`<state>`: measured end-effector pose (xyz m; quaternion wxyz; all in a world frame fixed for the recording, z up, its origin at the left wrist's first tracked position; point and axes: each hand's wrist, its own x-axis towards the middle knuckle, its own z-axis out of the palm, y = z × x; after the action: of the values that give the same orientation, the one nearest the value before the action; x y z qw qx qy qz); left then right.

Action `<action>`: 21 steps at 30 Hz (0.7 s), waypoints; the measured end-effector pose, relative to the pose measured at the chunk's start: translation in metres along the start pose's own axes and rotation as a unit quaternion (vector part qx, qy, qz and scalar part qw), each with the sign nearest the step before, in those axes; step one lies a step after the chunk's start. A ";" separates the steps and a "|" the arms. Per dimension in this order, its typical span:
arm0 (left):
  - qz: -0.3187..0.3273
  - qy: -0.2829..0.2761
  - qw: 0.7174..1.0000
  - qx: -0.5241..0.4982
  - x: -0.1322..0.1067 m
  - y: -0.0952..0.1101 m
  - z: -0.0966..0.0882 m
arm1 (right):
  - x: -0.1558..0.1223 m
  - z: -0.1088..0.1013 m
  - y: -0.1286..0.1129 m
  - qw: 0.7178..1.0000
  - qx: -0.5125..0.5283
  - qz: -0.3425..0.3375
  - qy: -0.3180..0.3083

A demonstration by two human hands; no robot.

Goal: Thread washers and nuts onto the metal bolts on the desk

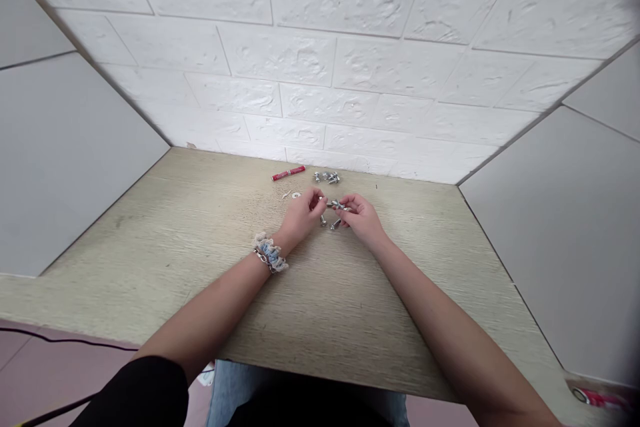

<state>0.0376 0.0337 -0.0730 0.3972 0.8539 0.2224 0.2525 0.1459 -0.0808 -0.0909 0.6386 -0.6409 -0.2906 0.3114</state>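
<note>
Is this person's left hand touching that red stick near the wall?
Apart. The head view shows bare tabletop between the left hand and the red stick.

Tabletop (320, 320) is free between the forearms (230, 307); bolts (333, 178) and wall (325, 90) obstruct beyond.

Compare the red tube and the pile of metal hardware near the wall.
The red tube is mostly red; the hardware pile is silvery. The tube is one long, slim piece; the pile is several small pieces bunched together. Both lie on the table near the wall.
</note>
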 end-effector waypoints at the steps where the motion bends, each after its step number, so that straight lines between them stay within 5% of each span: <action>1: 0.002 -0.002 1.000 -0.004 0.000 -0.001 0.000 | 0.000 0.000 0.000 1.000 -0.001 0.000 -0.002; 21: 0.049 -0.088 0.991 0.093 -0.004 0.006 -0.002 | -0.003 0.004 -0.002 0.999 -0.002 -0.008 -0.044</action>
<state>0.0345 0.0289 -0.0679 0.3212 0.9160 0.1665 0.1734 0.1412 -0.0807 -0.0888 0.6263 -0.6259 -0.3238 0.3335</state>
